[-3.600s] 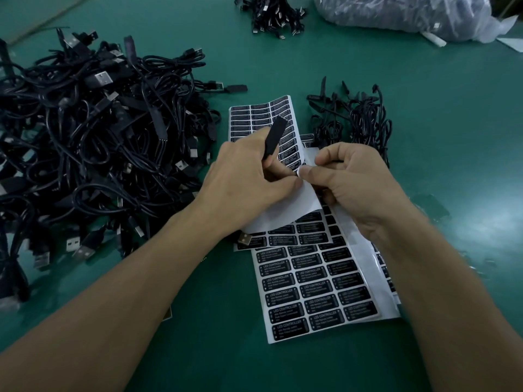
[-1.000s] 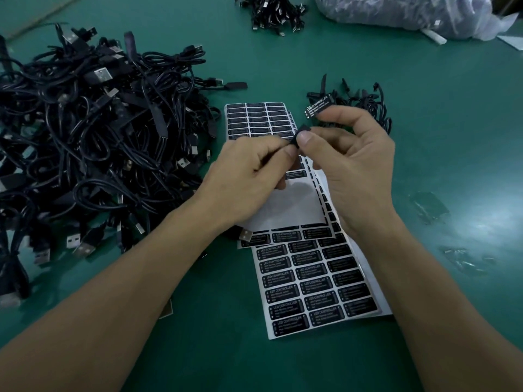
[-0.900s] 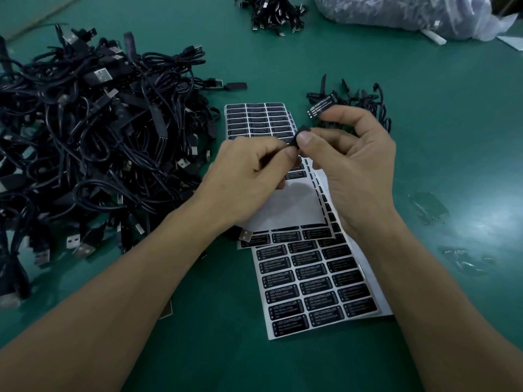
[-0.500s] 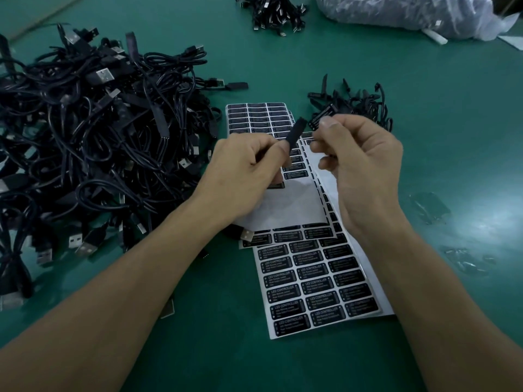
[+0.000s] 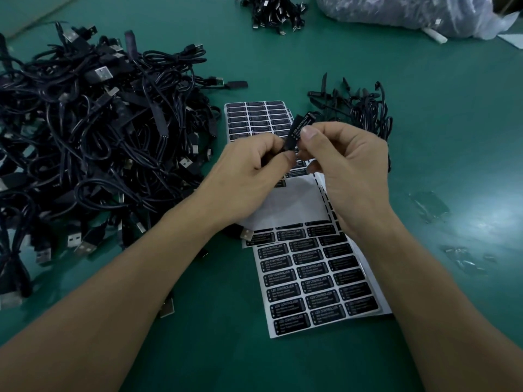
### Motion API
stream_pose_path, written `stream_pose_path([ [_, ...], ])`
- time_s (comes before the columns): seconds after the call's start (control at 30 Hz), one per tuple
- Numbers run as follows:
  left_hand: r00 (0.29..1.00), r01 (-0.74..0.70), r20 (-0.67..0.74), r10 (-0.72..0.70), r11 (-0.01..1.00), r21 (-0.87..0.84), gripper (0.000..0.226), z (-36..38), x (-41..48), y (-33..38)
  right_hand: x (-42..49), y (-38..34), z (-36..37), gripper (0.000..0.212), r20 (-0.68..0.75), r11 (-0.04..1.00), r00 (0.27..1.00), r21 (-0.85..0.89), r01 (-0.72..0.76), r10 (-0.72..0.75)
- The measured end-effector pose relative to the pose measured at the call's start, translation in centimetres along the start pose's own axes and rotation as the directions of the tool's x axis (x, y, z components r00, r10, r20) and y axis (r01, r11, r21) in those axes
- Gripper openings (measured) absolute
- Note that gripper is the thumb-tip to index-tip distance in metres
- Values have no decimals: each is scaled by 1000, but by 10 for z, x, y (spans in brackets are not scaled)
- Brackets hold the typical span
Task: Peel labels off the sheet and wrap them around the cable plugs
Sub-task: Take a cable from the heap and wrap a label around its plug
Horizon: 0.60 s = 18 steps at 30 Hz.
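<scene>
Cables (image 5: pixel 85 137) heap left on green tabletop (image 5: pixel 452 108), label sheets (image 5: pixel 311 278) at centre.

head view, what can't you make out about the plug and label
All in the head view:
- Plug: lower end hidden by the left hand.
- Label: its wrap round the back is hidden by the plug and the right hand; small print too small.
- Sheet: middle covered by both hands.
- Bag: cut off by the top edge.
</scene>
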<state>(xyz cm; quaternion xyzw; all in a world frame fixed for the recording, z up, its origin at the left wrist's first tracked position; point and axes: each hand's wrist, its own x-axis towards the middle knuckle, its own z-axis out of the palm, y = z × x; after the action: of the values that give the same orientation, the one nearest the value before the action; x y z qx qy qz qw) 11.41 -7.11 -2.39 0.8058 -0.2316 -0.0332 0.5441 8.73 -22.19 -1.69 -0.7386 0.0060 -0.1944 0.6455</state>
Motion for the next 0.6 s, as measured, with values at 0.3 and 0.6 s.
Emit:
stream_pose_path([
  [0.3,999,-20,-24,20,1000,16,28,-1,1,-3,1,2,-2,11,41,1000,999,-12,26,-26],
  [0.6,999,-39,-22,39,999,4,29,-1,1,-4,2,3,-2,8,43,995,998,-81,56,-52],
])
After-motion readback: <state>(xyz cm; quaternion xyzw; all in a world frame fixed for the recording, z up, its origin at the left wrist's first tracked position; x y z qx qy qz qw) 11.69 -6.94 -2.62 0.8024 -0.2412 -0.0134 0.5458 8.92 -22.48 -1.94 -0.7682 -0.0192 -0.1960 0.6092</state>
